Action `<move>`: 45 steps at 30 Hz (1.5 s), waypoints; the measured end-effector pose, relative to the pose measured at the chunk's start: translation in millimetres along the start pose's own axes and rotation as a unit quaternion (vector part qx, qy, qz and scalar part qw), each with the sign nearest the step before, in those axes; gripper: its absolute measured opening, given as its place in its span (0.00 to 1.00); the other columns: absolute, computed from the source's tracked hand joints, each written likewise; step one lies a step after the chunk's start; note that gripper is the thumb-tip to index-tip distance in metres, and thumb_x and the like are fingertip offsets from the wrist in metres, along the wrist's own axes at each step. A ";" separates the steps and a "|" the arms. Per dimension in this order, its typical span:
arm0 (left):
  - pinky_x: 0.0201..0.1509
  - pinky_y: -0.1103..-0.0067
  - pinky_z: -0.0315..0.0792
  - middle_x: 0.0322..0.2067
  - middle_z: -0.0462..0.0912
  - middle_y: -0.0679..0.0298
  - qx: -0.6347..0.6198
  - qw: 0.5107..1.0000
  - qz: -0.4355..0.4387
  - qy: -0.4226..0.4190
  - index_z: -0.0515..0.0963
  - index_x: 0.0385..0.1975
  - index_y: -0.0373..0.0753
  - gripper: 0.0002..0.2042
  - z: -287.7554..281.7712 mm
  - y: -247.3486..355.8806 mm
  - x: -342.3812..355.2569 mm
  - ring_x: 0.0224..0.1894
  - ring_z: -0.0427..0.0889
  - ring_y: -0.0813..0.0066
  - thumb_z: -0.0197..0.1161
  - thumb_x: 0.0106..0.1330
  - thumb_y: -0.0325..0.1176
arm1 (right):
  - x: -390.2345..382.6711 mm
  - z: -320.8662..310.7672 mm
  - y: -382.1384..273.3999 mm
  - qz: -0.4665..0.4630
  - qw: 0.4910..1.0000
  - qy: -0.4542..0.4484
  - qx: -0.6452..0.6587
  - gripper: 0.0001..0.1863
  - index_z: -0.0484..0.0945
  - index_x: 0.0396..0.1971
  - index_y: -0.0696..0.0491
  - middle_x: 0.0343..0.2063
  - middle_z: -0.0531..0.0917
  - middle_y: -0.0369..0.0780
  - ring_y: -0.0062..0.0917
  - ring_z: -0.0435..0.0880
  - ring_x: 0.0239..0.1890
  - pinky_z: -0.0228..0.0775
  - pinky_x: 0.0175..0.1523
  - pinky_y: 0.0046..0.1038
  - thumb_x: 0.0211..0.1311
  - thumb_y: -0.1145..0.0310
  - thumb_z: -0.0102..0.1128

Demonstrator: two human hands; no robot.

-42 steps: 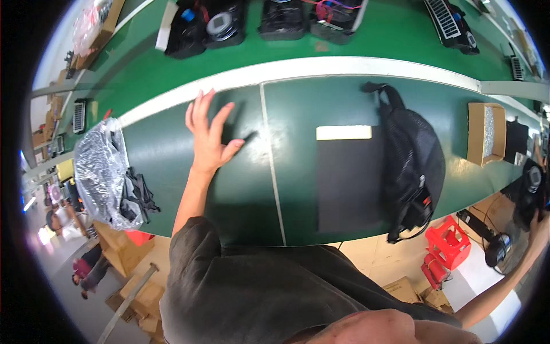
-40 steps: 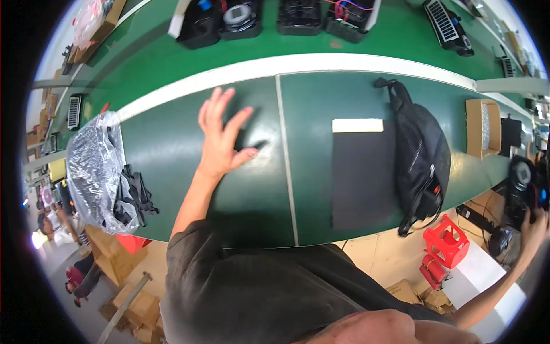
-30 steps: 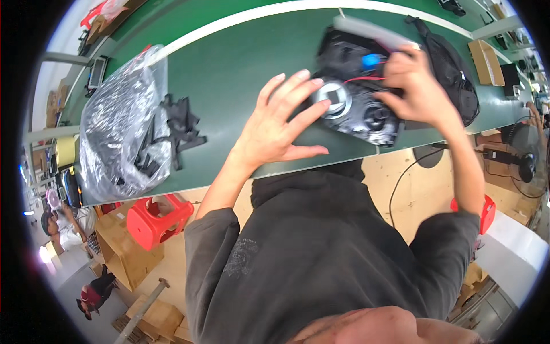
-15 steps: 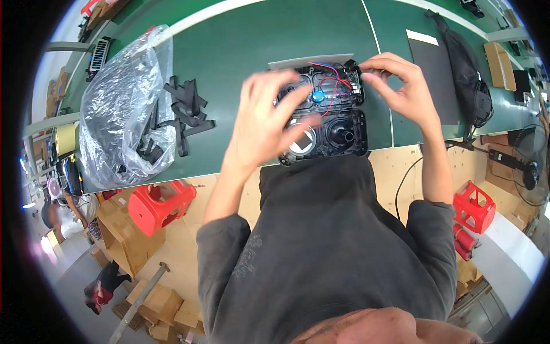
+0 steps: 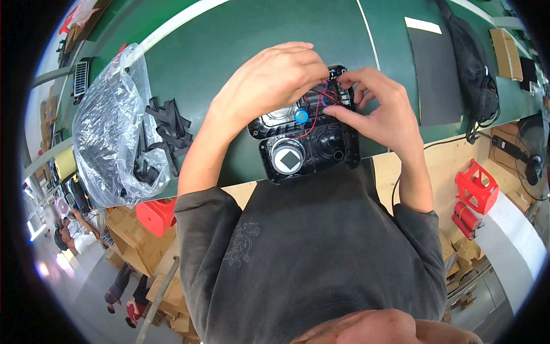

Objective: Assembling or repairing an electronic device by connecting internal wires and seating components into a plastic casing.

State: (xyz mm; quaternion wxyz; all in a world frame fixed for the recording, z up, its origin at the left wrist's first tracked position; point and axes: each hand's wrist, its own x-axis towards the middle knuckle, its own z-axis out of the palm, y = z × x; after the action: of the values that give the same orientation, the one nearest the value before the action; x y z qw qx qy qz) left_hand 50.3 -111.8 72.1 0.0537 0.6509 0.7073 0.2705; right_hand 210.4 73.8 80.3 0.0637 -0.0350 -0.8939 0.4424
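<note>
An opened black speaker housing (image 5: pixel 286 157) lies in two halves at the bench's front edge, with a silver-and-white speaker, a black tube, a blue round part (image 5: pixel 301 116) and red and blue wires. My left hand (image 5: pixel 275 77) arches over the upper half with fingers curled down near its wiring; their tips and anything between them are hidden. My right hand (image 5: pixel 381 109) grips the right end of the upper half, thumb beside the wires and fingers bent at the rim.
Left on the green bench (image 5: pixel 212 57) lie a crumpled clear bag (image 5: pixel 103 126) and black straps (image 5: pixel 166 129). Right are a dark mat (image 5: pixel 427 80), black bag (image 5: pixel 475 92) and cardboard box (image 5: pixel 504 54). Red stools (image 5: pixel 475 186), cartons and other people appear below and behind.
The housing has come from the far right to the bench in front of me. My left hand has moved from spread fingers to curled over it; my right hand has followed the housing inward.
</note>
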 end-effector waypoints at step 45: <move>0.49 0.69 0.75 0.40 0.79 0.62 0.195 0.976 -0.096 0.004 0.84 0.42 0.42 0.09 25.4 29.7 -12.3 0.46 0.84 0.65 0.65 0.63 0.29 | -18.2 -18.4 5.3 -0.121 0.979 0.053 -0.156 0.11 0.90 0.41 0.53 0.44 0.86 0.39 0.31 0.85 0.39 0.81 0.47 0.32 0.58 0.74 0.76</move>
State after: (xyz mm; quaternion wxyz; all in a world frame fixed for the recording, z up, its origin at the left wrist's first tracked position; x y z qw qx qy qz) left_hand 89.5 -115.3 60.6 -0.0510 0.5769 0.8058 0.1232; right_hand 231.0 89.3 85.6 0.1574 0.0403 -0.9450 0.2837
